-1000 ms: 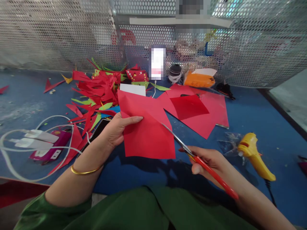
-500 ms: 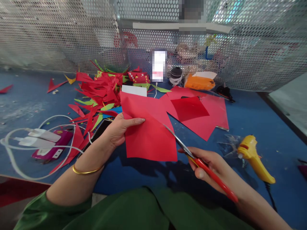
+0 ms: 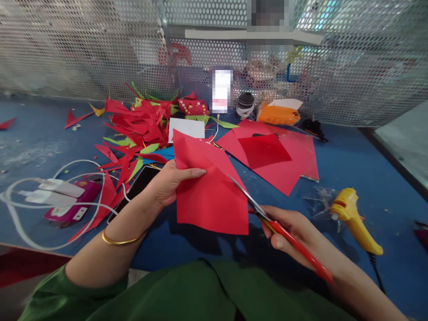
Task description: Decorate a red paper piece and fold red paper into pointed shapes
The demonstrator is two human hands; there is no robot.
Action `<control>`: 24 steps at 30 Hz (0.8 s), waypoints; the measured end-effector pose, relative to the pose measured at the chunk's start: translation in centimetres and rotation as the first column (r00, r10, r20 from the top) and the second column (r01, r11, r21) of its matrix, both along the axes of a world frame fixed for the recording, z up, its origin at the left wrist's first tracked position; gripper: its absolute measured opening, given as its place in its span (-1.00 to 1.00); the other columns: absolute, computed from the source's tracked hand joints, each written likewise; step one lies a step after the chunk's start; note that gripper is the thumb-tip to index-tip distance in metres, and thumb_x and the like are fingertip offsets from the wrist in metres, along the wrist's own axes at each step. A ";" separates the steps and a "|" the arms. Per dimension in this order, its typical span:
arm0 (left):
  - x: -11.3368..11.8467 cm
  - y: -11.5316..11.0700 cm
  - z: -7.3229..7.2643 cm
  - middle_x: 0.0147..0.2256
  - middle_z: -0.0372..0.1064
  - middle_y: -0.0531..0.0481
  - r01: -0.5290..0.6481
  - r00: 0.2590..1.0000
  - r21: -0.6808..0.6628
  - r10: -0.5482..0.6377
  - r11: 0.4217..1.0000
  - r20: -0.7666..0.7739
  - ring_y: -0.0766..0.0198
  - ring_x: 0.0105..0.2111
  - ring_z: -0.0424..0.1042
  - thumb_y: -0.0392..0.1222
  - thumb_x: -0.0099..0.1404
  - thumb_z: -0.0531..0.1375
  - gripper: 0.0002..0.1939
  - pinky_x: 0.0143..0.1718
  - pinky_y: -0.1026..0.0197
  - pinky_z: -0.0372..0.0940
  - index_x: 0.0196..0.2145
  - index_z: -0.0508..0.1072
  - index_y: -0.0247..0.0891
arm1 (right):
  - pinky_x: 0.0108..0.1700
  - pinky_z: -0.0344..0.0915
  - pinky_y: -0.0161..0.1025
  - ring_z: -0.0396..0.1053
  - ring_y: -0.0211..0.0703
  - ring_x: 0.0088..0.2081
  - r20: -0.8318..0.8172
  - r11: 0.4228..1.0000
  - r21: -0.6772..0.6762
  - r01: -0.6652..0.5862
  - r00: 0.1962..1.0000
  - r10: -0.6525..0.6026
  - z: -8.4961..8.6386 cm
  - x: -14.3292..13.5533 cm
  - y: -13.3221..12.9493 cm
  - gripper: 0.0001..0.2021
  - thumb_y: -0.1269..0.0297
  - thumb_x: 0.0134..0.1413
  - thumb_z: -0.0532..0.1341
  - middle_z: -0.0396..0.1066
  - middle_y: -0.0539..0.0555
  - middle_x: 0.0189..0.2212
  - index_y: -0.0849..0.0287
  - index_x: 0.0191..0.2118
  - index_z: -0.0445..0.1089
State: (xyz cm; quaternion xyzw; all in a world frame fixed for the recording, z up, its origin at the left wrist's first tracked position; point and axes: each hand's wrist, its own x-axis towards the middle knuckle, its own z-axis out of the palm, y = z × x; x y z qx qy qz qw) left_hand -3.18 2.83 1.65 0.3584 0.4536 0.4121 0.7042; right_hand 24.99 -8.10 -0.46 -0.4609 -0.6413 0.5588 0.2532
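A sheet of red paper [image 3: 210, 200] hangs above the blue table, pinched at its left side by my left hand [image 3: 174, 180], thumb on top. My right hand [image 3: 290, 234] is wrapped round a pair of scissors [image 3: 256, 205] with red handles. Their blades reach over the right part of the sheet, in line with a slanted edge or cut in it. Whether the blades are fully closed is hard to see. Beyond the sheet, more red paper [image 3: 301, 154] lies flat on the table.
Red and green paper scraps [image 3: 143, 122] are heaped at the back left. A purple power strip [image 3: 73, 203] with white cables lies left, beside a dark phone [image 3: 140, 185]. A yellow glue gun [image 3: 356, 218] rests at right. A lit phone [image 3: 221, 91] stands against the perforated metal screen [image 3: 100, 53].
The red sheet has tilted and its lower right corner has dropped a little. My left hand has shifted slightly right and down. The scissors stay nearly in place.
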 end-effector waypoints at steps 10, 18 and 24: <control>0.0 -0.1 0.0 -0.25 0.63 -0.12 0.007 1.000 -0.015 -0.007 1.000 -0.002 -0.01 -0.26 0.62 -0.26 -0.09 0.50 -0.63 -0.12 0.03 0.53 -0.26 0.62 -0.27 | -0.47 -0.05 -0.33 -0.04 -0.32 -0.48 0.009 0.999 0.041 0.019 1.000 -0.020 0.5 -0.7 -0.1 -0.50 -0.27 0.13 0.19 0.08 -0.11 -0.51 0.14 -0.21 0.40; 0.0 -0.1 0.0 -0.22 0.63 -0.15 0.001 1.000 0.003 -0.001 1.000 -0.018 -0.05 -0.21 0.62 -0.25 -0.08 0.51 -0.63 -0.12 0.04 0.54 -0.25 0.62 -0.26 | -0.52 -0.08 -0.33 -0.05 -0.32 -0.50 0.059 0.999 0.024 0.031 0.998 -0.033 0.5 -1.0 0.0 -0.45 -0.28 0.15 0.16 0.06 -0.08 -0.52 0.17 -0.12 0.44; 0.0 -0.1 0.1 -0.22 0.63 -0.15 0.000 1.000 -0.009 0.000 1.000 -0.027 -0.09 -0.20 0.61 -0.26 -0.08 0.49 -0.63 -0.14 0.01 0.54 -0.24 0.62 -0.26 | -0.51 -0.08 -0.33 -0.07 -0.32 -0.50 0.099 0.997 0.050 0.055 0.993 -0.060 0.2 -0.9 -0.2 -0.47 -0.28 0.13 0.17 0.03 -0.09 -0.53 0.17 -0.26 0.44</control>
